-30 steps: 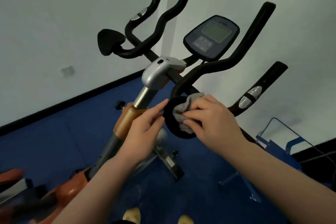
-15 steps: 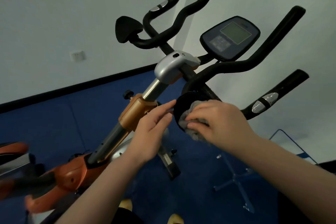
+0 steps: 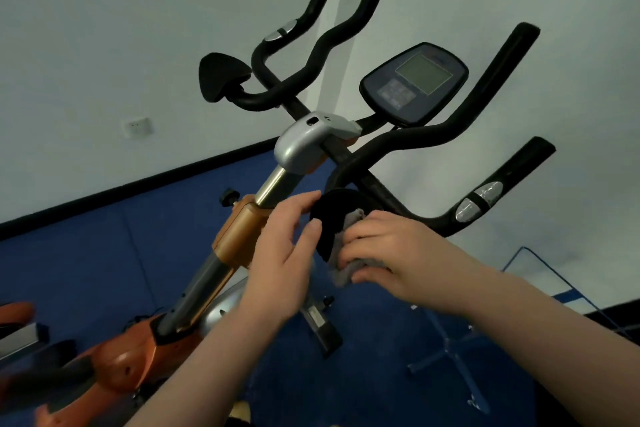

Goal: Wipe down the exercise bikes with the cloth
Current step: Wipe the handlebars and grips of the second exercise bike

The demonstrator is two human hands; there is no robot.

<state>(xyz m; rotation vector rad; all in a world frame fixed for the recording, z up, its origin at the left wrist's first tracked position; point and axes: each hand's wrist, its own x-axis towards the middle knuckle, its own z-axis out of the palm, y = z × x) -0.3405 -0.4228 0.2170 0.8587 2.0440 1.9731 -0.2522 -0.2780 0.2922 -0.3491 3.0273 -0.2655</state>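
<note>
An orange and black exercise bike [image 3: 242,229] fills the middle of the head view, with black handlebars [image 3: 408,139] and a dark console [image 3: 414,83]. My right hand [image 3: 391,253] is shut on a grey cloth [image 3: 346,274] and presses it against the near black elbow pad [image 3: 329,218]. My left hand [image 3: 287,243] rests with fingers spread on the pad's left edge, steadying it. A second elbow pad [image 3: 220,78] sits at the upper left of the bars.
Blue floor [image 3: 86,270] runs to a white wall with a black skirting and a socket [image 3: 138,127]. Part of another orange bike [image 3: 20,329] shows at the far left. A blue metal frame [image 3: 540,274] stands at the right. My shoe tip [image 3: 240,409] is below.
My right hand has slid the cloth down the pad toward its lower edge. The view has shifted, so the bike sits further right and higher. My left hand keeps its place on the pad.
</note>
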